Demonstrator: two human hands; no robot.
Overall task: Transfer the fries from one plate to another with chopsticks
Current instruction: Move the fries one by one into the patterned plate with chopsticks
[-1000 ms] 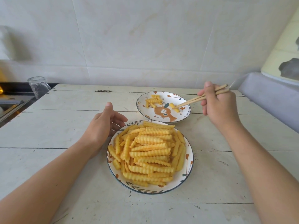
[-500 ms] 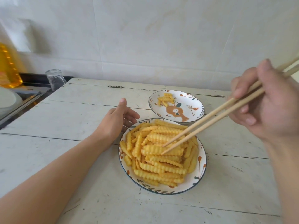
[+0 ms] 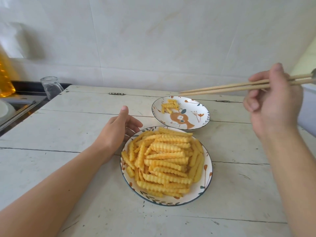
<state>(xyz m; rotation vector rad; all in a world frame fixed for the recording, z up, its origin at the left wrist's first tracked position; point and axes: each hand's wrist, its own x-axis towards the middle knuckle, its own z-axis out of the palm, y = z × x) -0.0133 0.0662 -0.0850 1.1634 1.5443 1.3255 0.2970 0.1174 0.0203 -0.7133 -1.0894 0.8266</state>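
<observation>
A near plate (image 3: 207, 175) with a leaf pattern is heaped with crinkle-cut fries (image 3: 164, 161). Behind it stands a smaller far plate (image 3: 201, 106) with a deer picture, holding a few fries (image 3: 169, 105) at its left side. My right hand (image 3: 271, 106) grips a pair of wooden chopsticks (image 3: 222, 88), raised at the right. Their tips hang empty above the far plate's back rim. My left hand (image 3: 118, 132) rests on the table with relaxed fingers against the near plate's left rim.
The plates stand on a white planked table (image 3: 68, 130) against a tiled wall. An upturned glass (image 3: 50, 87) sits at the table's back-left corner beside a dark sink area (image 3: 22, 100). A yellow bottle (image 3: 5, 79) stands far left.
My right hand has lifted the chopsticks from over the near plate's fries up and back, so the tips now hover above the far plate. The left hand stays by the near plate.
</observation>
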